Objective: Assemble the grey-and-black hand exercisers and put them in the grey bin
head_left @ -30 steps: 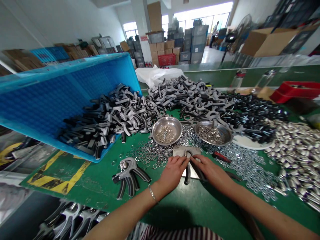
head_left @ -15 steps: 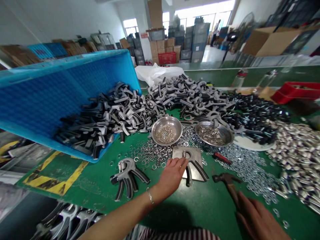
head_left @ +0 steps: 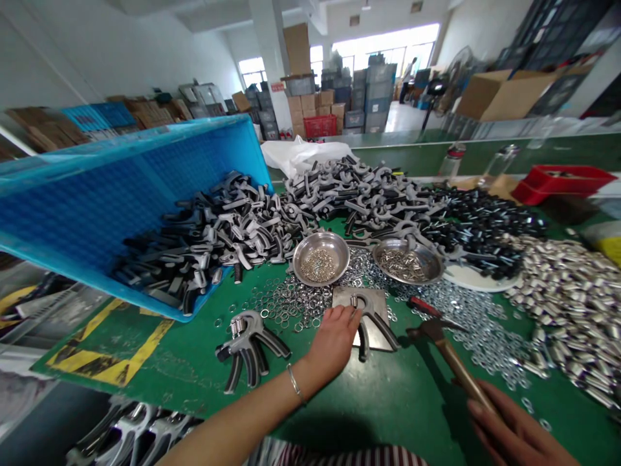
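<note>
On a square metal plate (head_left: 385, 303) lies a grey and black hand grip strengthener (head_left: 374, 307) with a small coil spring at its top. My left hand (head_left: 334, 340) is closed on its left side, fingertips pressed near the spring; what lies under the fingers is hidden. At the lower right my right hand (head_left: 512, 421) grips a claw hammer (head_left: 458, 362) by its wooden handle. The hammer's head is raised over the green table, to the right of the plate. Left of my left hand, more hand grips (head_left: 250, 346) with springs lie stacked together.
Two steel bowls (head_left: 295, 268) (head_left: 439, 275) hold small metal parts, with loose rings (head_left: 286, 301) and nuts (head_left: 466, 340) around them. A tipped blue crate (head_left: 145, 152) spills grip handles (head_left: 359, 188). A red-handled tool (head_left: 424, 306) lies beyond the hammer. Metal cylinders (head_left: 577, 304) are heaped at right.
My right hand has lifted the hammer off the tabletop and turned its handle. My left hand stays on the hand grip. The whole view has shifted slightly.
</note>
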`<state>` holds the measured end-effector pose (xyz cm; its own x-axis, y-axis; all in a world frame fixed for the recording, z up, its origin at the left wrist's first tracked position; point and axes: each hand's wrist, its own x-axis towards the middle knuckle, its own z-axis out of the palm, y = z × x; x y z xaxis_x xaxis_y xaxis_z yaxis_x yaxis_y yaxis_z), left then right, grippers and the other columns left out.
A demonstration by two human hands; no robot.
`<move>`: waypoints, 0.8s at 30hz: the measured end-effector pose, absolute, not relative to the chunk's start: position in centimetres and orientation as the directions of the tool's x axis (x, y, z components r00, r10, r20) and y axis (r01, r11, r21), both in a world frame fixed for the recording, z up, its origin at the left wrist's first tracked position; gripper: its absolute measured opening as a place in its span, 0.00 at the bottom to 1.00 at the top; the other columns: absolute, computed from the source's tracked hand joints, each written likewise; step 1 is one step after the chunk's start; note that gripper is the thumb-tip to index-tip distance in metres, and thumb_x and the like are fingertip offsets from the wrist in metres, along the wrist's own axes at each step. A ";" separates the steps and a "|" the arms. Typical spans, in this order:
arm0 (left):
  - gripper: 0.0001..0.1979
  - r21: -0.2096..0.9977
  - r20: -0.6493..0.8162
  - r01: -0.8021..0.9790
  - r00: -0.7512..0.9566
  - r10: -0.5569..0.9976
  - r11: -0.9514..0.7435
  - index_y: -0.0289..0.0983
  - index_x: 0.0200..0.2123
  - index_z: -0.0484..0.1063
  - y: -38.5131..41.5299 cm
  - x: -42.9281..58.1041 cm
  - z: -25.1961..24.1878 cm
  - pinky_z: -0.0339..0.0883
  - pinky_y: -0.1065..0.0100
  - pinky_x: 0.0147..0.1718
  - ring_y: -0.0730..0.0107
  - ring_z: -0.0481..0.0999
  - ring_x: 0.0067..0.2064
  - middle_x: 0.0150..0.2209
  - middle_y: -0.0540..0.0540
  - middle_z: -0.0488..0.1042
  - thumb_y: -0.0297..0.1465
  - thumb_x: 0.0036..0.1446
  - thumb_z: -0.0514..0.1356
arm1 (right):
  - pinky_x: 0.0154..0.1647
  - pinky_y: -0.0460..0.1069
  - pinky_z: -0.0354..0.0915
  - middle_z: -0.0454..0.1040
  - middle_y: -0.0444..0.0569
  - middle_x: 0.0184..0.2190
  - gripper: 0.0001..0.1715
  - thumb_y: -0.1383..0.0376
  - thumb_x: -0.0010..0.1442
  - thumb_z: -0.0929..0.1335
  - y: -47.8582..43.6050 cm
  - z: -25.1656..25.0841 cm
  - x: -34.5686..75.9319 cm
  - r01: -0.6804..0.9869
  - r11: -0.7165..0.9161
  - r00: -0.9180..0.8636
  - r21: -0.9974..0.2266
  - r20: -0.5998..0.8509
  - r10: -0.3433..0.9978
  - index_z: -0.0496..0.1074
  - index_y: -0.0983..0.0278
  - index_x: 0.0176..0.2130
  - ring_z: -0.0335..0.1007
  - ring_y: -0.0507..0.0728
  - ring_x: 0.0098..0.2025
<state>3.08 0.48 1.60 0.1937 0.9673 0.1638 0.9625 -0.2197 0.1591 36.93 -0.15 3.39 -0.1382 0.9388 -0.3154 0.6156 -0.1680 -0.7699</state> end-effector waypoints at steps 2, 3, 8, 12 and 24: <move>0.21 0.286 0.136 0.939 0.158 0.978 -0.192 0.39 0.59 0.68 1.2 2.6 2.5 0.63 0.57 0.53 0.58 0.69 0.52 0.52 0.42 0.73 0.24 0.63 0.53 | 0.42 0.53 0.78 0.82 0.53 0.46 0.35 0.44 0.58 0.67 0.6 4.5 36.0 0.644 -0.087 -0.213 -0.760 -0.288 0.934 0.74 0.60 0.57 0.80 0.67 0.47; 0.20 0.335 0.127 0.924 0.147 0.981 -0.182 0.39 0.57 0.70 1.8 2.0 3.1 0.63 0.59 0.53 0.59 0.69 0.51 0.50 0.42 0.74 0.24 0.63 0.54 | 0.43 0.55 0.78 0.82 0.54 0.47 0.35 0.44 0.59 0.66 1.1 5.0 35.4 0.658 -0.024 -0.263 -0.753 -0.260 0.929 0.73 0.60 0.57 0.79 0.68 0.47; 0.16 0.216 0.119 0.976 0.011 0.993 -0.037 0.37 0.52 0.73 6.5 -3.6 6.0 0.62 0.59 0.54 0.59 0.71 0.52 0.48 0.41 0.76 0.28 0.67 0.51 | 0.62 0.61 0.64 0.66 0.46 0.64 0.32 0.50 0.67 0.61 3.3 8.1 32.1 0.658 0.329 -0.488 -0.677 -0.052 0.871 0.59 0.53 0.68 0.67 0.65 0.61; 0.12 0.068 -0.032 0.997 -0.028 0.999 0.030 0.34 0.41 0.79 11.0 -7.8 6.2 0.64 0.58 0.51 0.55 0.76 0.48 0.42 0.37 0.79 0.26 0.63 0.55 | 0.64 0.63 0.60 0.58 0.47 0.68 0.34 0.55 0.70 0.58 4.5 8.8 29.2 0.646 0.465 -0.548 -0.605 0.056 0.835 0.48 0.52 0.71 0.61 0.64 0.65; 0.13 0.080 -0.090 0.997 -0.012 0.996 0.019 0.34 0.49 0.74 13.1 -9.4 4.8 0.65 0.60 0.53 0.58 0.76 0.51 0.48 0.36 0.77 0.26 0.64 0.53 | 0.61 0.63 0.65 0.66 0.47 0.64 0.33 0.51 0.68 0.59 6.1 6.3 28.5 0.677 0.333 -0.558 -0.657 -0.163 0.814 0.57 0.53 0.69 0.70 0.67 0.59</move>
